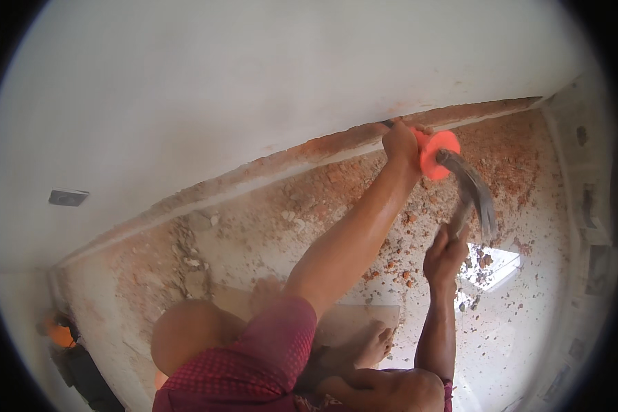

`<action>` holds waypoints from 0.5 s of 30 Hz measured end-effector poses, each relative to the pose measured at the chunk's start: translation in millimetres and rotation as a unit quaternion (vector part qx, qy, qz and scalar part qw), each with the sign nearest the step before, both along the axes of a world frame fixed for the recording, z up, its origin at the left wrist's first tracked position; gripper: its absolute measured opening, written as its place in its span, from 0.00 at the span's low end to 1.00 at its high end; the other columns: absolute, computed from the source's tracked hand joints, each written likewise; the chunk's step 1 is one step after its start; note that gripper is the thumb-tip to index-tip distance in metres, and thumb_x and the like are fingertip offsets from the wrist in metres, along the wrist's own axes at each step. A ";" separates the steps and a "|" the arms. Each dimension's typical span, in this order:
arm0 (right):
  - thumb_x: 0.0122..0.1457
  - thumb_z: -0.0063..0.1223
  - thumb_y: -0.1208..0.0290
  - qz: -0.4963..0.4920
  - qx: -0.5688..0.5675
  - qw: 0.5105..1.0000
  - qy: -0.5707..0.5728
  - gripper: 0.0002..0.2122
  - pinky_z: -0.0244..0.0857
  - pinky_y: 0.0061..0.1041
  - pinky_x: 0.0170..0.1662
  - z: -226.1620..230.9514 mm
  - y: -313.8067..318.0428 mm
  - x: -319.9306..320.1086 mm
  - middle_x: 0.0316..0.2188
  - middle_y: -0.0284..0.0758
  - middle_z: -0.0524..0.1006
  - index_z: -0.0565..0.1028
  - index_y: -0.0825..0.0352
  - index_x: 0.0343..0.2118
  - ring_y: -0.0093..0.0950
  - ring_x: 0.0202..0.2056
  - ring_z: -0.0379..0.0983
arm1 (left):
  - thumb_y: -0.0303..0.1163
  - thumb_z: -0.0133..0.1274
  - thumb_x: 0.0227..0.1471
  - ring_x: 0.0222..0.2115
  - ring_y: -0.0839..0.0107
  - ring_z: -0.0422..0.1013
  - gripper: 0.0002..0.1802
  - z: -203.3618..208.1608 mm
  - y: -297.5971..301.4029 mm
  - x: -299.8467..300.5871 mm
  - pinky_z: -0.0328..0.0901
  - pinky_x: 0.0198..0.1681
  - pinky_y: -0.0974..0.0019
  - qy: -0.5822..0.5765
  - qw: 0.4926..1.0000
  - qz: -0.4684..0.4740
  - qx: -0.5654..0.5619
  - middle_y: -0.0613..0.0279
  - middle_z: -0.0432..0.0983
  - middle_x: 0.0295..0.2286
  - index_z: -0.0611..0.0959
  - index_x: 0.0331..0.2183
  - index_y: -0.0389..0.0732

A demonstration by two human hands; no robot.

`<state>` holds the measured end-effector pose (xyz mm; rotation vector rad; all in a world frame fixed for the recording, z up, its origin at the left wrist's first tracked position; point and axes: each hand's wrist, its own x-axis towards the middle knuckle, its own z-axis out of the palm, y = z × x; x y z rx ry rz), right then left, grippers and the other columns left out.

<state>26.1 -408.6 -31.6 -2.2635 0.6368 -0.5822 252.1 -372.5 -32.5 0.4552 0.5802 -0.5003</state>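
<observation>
My left hand (pixel 400 145) is closed around a chisel with a bright orange-red round guard (pixel 432 162). The chisel's dark tip points into a rough groove (pixel 309 152) of exposed reddish masonry along the foot of the white wall. In my right hand (pixel 445 261), wrapped round its handle, is a hammer (pixel 482 199) with a curved, claw-like metal head. The hammer's face is at the struck end of the chisel, beside the guard; whether they touch I cannot tell. My left forearm reaches across between my bent knees and the wall.
Reddish rubble and dust (pixel 391 240) cover the pale floor (pixel 522 329) along the wall. My bare foot (pixel 374 345) is near a flat board (pixel 343 321). A black and orange object (pixel 82 367) lies at lower left. A wall plate (pixel 69 198) is at left; another wall (pixel 587 206) bounds the right.
</observation>
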 end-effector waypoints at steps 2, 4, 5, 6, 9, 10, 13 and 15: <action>0.68 0.45 0.69 -0.005 0.090 0.995 -0.030 0.09 0.55 0.26 0.19 -0.3 -17.1 -2.3 0.17 0.32 0.69 0.70 0.71 0.38 0.20 0.16 0.62 | 0.29 0.35 0.63 0.22 0.67 0.67 0.16 4.9 3.0 4.3 0.72 0.28 0.57 0.003 1.000 0.016 0.010 0.57 0.66 0.28 0.57 0.52 0.39; 0.70 0.42 0.64 0.021 0.069 0.990 -0.122 0.11 0.54 0.23 0.18 16.4 -29.1 -19.8 0.15 0.28 0.67 0.69 0.67 0.35 0.20 0.15 0.60 | 0.27 0.34 0.62 0.22 0.68 0.67 0.28 20.7 -1.1 1.3 0.74 0.30 0.56 0.011 0.999 0.023 0.040 0.56 0.67 0.28 0.51 0.62 0.40; 0.69 0.42 0.64 0.002 0.076 0.970 -0.231 0.12 0.55 0.24 0.19 18.5 -22.0 -23.2 0.15 0.28 0.66 0.69 0.66 0.31 0.22 0.15 0.61 | 0.26 0.34 0.62 0.22 0.68 0.67 0.33 22.4 -4.0 3.5 0.74 0.30 0.56 0.002 0.999 0.029 0.035 0.56 0.68 0.28 0.43 0.64 0.44; 0.68 0.42 0.64 -0.005 0.071 0.938 -0.339 0.13 0.56 0.25 0.19 25.0 -10.4 -19.0 0.15 0.28 0.66 0.68 0.65 0.27 0.23 0.16 0.61 | 0.25 0.33 0.61 0.22 0.68 0.68 0.38 16.6 -6.5 4.5 0.74 0.30 0.56 -0.005 0.999 0.037 0.031 0.56 0.68 0.28 0.35 0.66 0.48; 0.67 0.45 0.68 0.056 -0.027 0.974 -0.220 0.10 0.57 0.25 0.19 15.9 -1.6 9.8 0.15 0.29 0.67 0.72 0.70 0.34 0.22 0.16 0.62 | 0.24 0.33 0.60 0.21 0.69 0.68 0.49 -1.8 1.5 10.0 0.74 0.29 0.58 -0.014 0.999 -0.022 0.020 0.55 0.69 0.27 0.19 0.65 0.58; 0.67 0.46 0.69 0.047 -0.029 0.996 -0.076 0.09 0.57 0.25 0.19 20.6 -2.0 12.2 0.15 0.29 0.67 0.73 0.71 0.37 0.21 0.16 0.62 | 0.24 0.34 0.59 0.21 0.69 0.69 0.49 -5.5 3.3 10.9 0.73 0.28 0.59 -0.007 0.999 -0.028 0.021 0.55 0.70 0.27 0.19 0.65 0.58; 0.68 0.42 0.67 -0.001 0.086 0.996 -0.029 0.11 0.52 0.21 0.19 51.1 -10.9 -11.8 0.15 0.26 0.67 0.71 0.69 0.32 0.17 0.16 0.61 | 0.24 0.35 0.59 0.21 0.69 0.69 0.45 5.0 -1.8 11.3 0.72 0.25 0.60 0.014 1.000 0.006 0.012 0.55 0.70 0.26 0.27 0.67 0.53; 0.69 0.42 0.61 0.039 0.071 0.973 -0.215 0.14 0.52 0.20 0.19 46.3 -24.3 -26.0 0.16 0.26 0.67 0.70 0.65 0.30 0.17 0.16 0.60 | 0.25 0.35 0.60 0.21 0.69 0.69 0.40 12.9 -9.9 9.2 0.71 0.24 0.61 -0.007 0.999 0.034 -0.017 0.55 0.70 0.26 0.35 0.66 0.49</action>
